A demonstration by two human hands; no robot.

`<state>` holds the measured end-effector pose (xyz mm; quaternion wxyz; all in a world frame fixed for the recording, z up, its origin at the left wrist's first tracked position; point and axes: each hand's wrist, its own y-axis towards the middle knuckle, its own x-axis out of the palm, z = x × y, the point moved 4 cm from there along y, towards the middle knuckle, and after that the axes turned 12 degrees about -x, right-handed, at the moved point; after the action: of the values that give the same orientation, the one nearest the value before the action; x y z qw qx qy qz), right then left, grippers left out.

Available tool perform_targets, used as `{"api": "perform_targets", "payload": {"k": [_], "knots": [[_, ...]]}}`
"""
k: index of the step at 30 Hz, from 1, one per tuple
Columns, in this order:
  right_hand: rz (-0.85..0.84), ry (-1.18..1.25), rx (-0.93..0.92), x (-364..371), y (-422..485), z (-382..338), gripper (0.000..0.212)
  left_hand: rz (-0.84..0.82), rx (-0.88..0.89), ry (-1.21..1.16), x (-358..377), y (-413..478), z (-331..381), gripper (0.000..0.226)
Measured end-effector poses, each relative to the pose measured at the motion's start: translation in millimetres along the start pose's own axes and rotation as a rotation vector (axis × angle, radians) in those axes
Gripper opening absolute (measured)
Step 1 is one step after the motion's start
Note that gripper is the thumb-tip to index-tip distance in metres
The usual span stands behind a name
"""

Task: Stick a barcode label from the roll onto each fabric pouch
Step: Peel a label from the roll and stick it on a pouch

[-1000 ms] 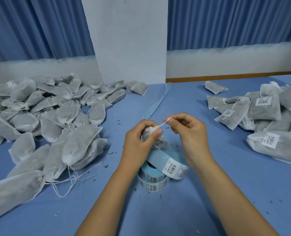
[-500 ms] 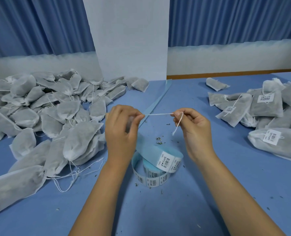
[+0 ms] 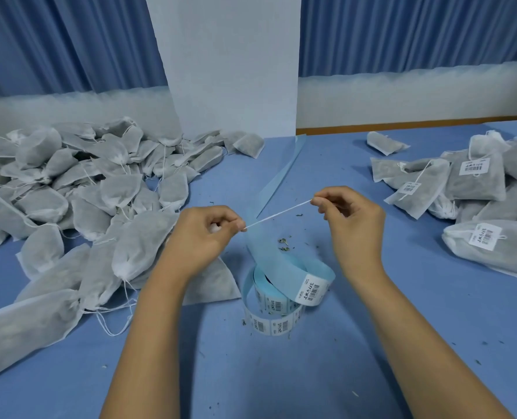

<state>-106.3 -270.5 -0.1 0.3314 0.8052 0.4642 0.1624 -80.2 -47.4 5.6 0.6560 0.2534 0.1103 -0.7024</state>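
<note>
Pinching the drawstring [image 3: 277,213] taut, right hand [image 3: 352,219] sits slightly higher; left hand [image 3: 203,237] curls round the pouch [image 3: 218,282] neck.

A packing workroom: a blue-covered table [image 3: 372,328] heaped with unlabelled fabric pouches [image 3: 69,192], labelled ones [image 3: 475,182], a barcode label roll [image 3: 281,306], blue curtains [image 3: 69,40].
</note>
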Motion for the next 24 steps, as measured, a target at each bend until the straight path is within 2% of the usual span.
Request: {"api": "perform_targets", "payload": {"k": [2, 6, 8, 10, 13, 16, 20, 24], "knots": [[-0.010, -0.094, -0.086, -0.1, -0.8, -1.3, 0.015, -0.084, 0.030, -0.077, 0.1, -1.7, 1.7, 0.024], [-0.107, -0.225, -0.242, 8.8, -4.3, -5.2, 0.010, -0.248, 0.123, -0.385, -0.4, -7.8, 9.0, 0.017], [-0.226, -0.324, -0.404, 17.1, -7.2, -10.9, 0.010, -0.227, 0.174, -0.550, 2.1, -8.1, 14.6, 0.015], [-0.375, -0.390, -0.572, 25.4, -12.3, -17.3, 0.009, -0.118, 0.166, -0.649, 3.8, -5.9, 15.1, 0.015], [-0.547, -0.385, -0.693, 31.3, -18.5, -27.3, 0.009, 0.088, 0.090, -0.515, 4.5, -2.6, 8.2, 0.021], [-0.607, -0.336, -0.742, 31.8, -19.3, -36.6, 0.006, 0.132, 0.130, -0.194, 10.7, -1.4, 7.5, 0.022], [-0.479, -0.235, -0.660, 27.1, -14.9, -40.6, 0.016, 0.042, 0.176, 0.012, 17.8, -1.8, 9.7, 0.015], [-0.258, -0.161, -0.468, 16.9, -8.9, -33.3, 0.009, -0.085, 0.240, -0.043, 23.8, -8.3, 19.2, 0.005]]}}
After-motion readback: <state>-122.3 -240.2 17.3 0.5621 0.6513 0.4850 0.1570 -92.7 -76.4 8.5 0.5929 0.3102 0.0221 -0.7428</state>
